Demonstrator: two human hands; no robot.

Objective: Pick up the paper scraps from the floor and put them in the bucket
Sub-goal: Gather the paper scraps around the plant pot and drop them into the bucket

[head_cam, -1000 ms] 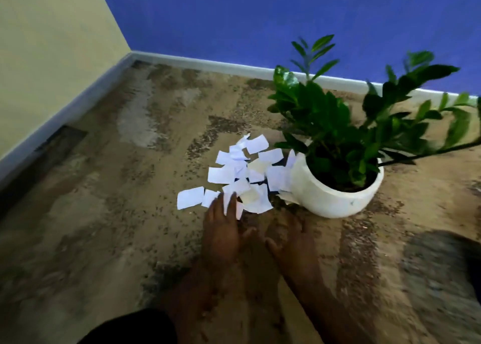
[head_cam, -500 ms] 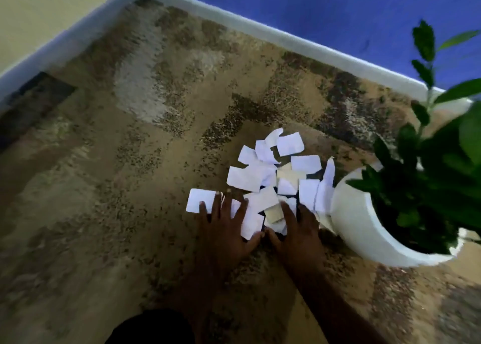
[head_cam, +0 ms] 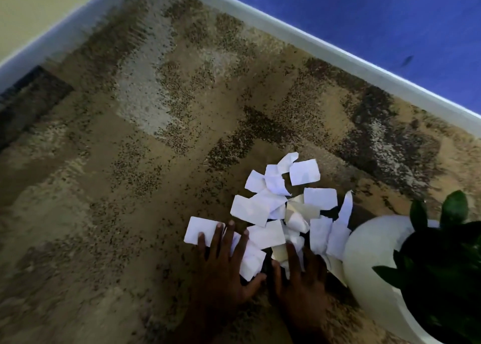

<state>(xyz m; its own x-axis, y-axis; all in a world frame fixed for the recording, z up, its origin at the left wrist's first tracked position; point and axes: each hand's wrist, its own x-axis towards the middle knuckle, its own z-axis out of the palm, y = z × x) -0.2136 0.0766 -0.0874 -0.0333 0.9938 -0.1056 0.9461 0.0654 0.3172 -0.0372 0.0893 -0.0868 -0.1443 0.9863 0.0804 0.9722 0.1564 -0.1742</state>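
Note:
Several white paper scraps [head_cam: 283, 208] lie in a loose overlapping pile on the patterned brown carpet [head_cam: 130, 187], just left of a white pot. My left hand [head_cam: 223, 273] lies flat with its fingers spread, the fingertips resting on the near-left scraps. My right hand [head_cam: 299, 278] lies flat beside it, fingers on the near edge of the pile. Neither hand has a scrap lifted. No bucket is in view.
A round white pot [head_cam: 369, 260] holding a dark green plant [head_cam: 447, 260] stands right against the pile's right side. A white skirting board [head_cam: 312, 41] runs along the blue wall [head_cam: 364, 12] and the beige wall [head_cam: 31, 5] at the room's corner.
Both hands have slid forward from just short of the pile onto its near scraps. The view has moved closer and tilted down, and the pot has shifted toward the right edge.

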